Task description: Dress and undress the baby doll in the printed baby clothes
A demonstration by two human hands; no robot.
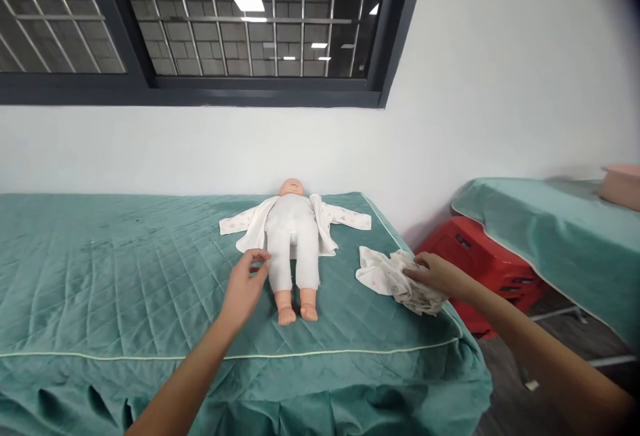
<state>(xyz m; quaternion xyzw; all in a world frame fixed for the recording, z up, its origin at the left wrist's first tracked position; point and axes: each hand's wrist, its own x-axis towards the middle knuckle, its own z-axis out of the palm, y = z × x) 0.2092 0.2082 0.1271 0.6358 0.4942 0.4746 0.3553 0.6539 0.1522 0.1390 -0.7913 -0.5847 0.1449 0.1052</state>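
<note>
Right hand point(440, 275): fingers clamped on crumpled white printed cloth point(381, 272). Left hand point(244, 284): fingers slightly apart, beside white-bodied baby doll point(292, 217).

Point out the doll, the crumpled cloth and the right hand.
Doll point(293, 221): head view, on its white torso.
Crumpled cloth point(393, 278): head view, on its folds.
Right hand point(441, 274): head view, on the back of the hand.

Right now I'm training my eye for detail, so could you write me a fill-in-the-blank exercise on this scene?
The doll lies on its ____.
The doll's feet are ____.
The person's ____ hand is on the crumpled clothing.
The plastic stools at the picture's right are ____.

Missing words: back; bare; right; red.
</note>
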